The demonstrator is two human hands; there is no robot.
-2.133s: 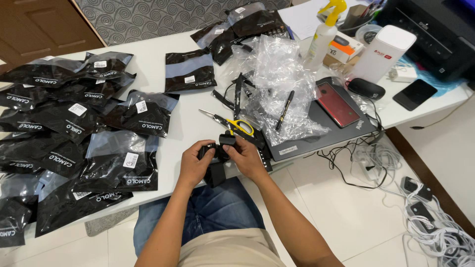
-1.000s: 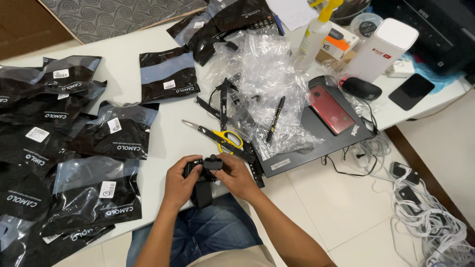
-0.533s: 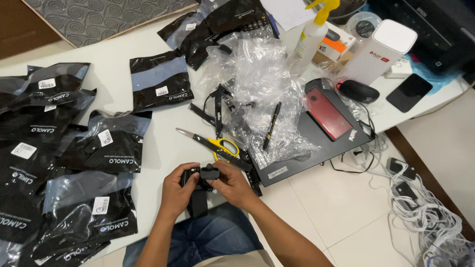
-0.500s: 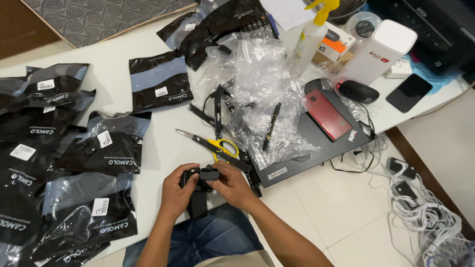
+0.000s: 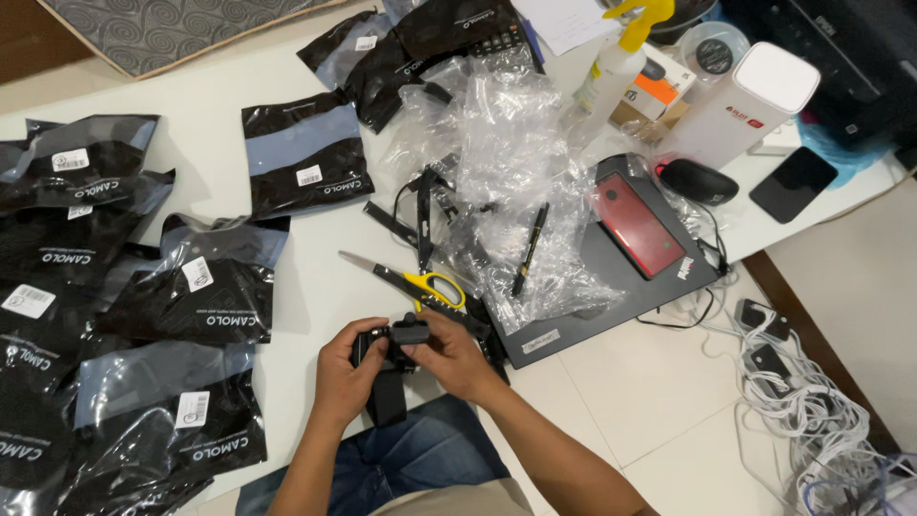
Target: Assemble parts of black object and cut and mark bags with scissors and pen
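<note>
White table (image 5: 315,296) fills the view, hands working at its near edge, over the person's lap. Left of the hands: a big spread of black sealed pouches (image 5: 181,306), laid flat w/ labels up, prob. so each can be picked off one at a time. Beyond the hands, crumpled clear plastic wrap (image 5: 516,172) heaped up, looks like cast-off packing. Right of the hands, closed dark laptop (image 5: 611,277) w/ a red phone (image 5: 635,225) on top. Just beyond the fingers, yellow-handled scissors (image 5: 411,282), within easy reach. Both forearms angle in from below, wrists bent inward. Left hand (image 5: 349,373) curled round the small black device (image 5: 387,349), bracing it; its strap hangs down off the edge. Right hand (image 5: 449,354) pinches the device's top part, thumb and fingers pressed on it.
</note>
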